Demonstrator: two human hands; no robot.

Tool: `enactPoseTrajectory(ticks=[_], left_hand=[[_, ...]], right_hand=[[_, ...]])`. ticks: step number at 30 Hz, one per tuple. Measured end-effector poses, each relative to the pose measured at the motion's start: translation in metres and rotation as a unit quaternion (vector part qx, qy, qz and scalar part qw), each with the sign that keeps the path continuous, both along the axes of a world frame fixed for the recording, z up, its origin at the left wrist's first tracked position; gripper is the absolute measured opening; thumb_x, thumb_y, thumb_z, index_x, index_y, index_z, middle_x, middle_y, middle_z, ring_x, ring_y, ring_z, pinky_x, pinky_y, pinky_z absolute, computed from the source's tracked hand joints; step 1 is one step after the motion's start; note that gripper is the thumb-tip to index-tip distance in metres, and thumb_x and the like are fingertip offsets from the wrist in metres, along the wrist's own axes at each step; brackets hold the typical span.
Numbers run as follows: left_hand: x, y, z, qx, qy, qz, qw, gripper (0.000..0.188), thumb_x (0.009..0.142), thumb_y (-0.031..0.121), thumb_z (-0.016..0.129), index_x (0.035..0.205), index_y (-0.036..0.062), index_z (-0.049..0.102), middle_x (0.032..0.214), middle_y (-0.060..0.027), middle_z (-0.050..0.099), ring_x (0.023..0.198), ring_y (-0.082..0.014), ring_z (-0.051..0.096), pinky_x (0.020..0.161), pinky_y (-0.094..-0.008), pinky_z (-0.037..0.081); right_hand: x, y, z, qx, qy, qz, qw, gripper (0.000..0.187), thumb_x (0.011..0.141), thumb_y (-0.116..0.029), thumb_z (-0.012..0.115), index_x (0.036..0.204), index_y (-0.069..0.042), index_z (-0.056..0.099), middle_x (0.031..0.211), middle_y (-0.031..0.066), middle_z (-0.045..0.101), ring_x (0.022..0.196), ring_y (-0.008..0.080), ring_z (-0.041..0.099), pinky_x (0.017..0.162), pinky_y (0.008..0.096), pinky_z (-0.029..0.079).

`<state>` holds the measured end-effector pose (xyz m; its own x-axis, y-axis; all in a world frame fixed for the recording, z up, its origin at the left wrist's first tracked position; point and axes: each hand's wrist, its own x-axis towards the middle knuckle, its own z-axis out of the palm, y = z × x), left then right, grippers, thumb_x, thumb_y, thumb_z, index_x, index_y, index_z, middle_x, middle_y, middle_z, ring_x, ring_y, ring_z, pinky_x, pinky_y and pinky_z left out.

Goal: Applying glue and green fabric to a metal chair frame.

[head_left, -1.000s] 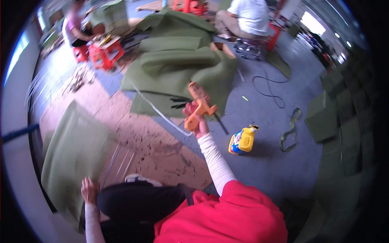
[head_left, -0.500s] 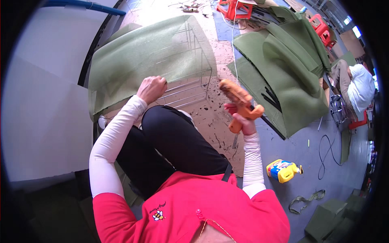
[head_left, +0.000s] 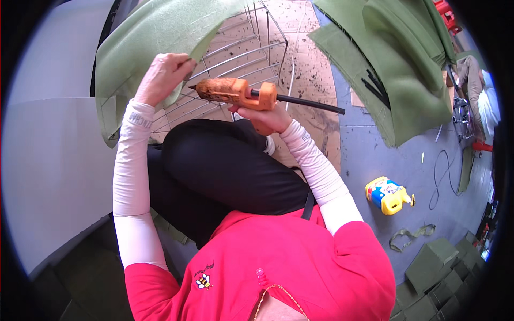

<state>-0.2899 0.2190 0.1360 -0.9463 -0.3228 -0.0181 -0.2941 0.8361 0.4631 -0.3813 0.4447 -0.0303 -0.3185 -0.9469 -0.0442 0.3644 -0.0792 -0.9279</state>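
A worker wears a red top (head_left: 300, 251) with an embroidered bee (head_left: 203, 282) and dark script at left, a thin gold-coloured chain (head_left: 284, 291) and black trousers (head_left: 225, 166); creased white sleeves (head_left: 132, 184), grey-lettered at the cuffs, reach the left hand (head_left: 161, 79) and right hand (head_left: 272, 117).

Yellow jug (head_left: 393, 207) with a blue label (head_left: 380, 193) just sitting on the grey floor (head_left: 356, 166), off the right edge of the cardboard (head_left: 327, 142). Dark cable (head_left: 436, 186) looped farther out, twisty green strap (head_left: 411, 234) near the jug, bunch of green boxes (head_left: 435, 260) past that.
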Motion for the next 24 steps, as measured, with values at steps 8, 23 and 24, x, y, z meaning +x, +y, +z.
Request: enactPoseTrajectory(ticks=[8,23,24], left_hand=[[0.01,-0.006,0.005,0.035,0.012,0.041,0.998,0.027,0.089,0.019,0.061,0.08,-0.0061,0.06,0.058,-0.0073,0.057,0.054,-0.0076,0.054,0.054,-0.0259,0.045],[0.014,-0.017,0.006,0.055,0.02,0.074,0.996,0.022,0.089,0.018,0.061,0.092,-0.0025,0.068,0.069,-0.004,0.065,0.06,-0.0053,0.057,0.06,-0.0211,0.049],[0.014,-0.018,0.006,0.043,0.009,0.083,0.996,0.022,0.089,0.019,0.061,0.09,-0.0026,0.067,0.069,-0.0035,0.065,0.059,-0.0049,0.056,0.059,-0.0211,0.048]], right_hand=[[0.012,-0.019,-0.005,-0.012,-0.033,0.006,0.999,0.041,0.08,-0.035,0.075,0.107,-0.005,0.065,0.099,0.0036,0.066,0.091,0.0109,0.06,0.081,0.0277,0.048],[0.013,-0.031,-0.003,0.057,0.124,0.014,0.991,0.046,0.082,-0.04,0.072,0.11,-0.005,0.062,0.099,0.0042,0.063,0.094,0.012,0.058,0.081,0.0285,0.048],[0.014,-0.032,-0.002,0.058,0.122,0.003,0.991,0.05,0.079,-0.045,0.072,0.108,-0.006,0.062,0.094,0.0062,0.064,0.089,0.0154,0.06,0.079,0.0298,0.048]])
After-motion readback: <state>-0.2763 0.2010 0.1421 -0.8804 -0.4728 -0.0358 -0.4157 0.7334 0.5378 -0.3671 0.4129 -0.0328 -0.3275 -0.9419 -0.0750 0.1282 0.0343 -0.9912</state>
